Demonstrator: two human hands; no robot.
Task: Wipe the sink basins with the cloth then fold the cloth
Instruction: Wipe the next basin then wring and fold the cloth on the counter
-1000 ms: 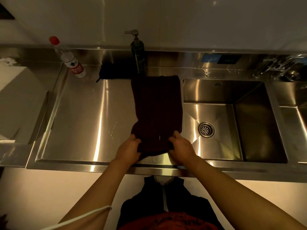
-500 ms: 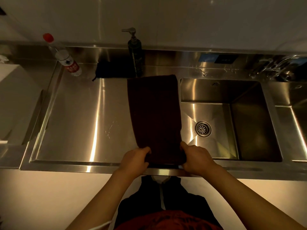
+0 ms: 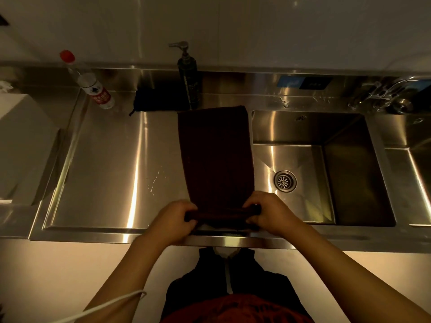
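Two hands grip the cloth [image 3: 215,157]: your left hand [image 3: 173,221] and right hand [image 3: 270,214] each pinch a near corner, fingers curled round the rolled near edge. It lies as a long dark strip on the drainboard [image 3: 112,164], running from 6 o'clock toward 12, its far end just short of the soap pump [image 3: 189,78]. You appear to be in the folding stage; wiping looks done, though you cannot confirm that from here. One fold toward 12 seems next. Its right edge runs just beside the basin [image 3: 356,141] rim at 3 o'clock, so keep it from slipping over. Open steel lies toward 9; a bottle [image 3: 89,83] and a dark rag [image 3: 154,101] sit near 11.
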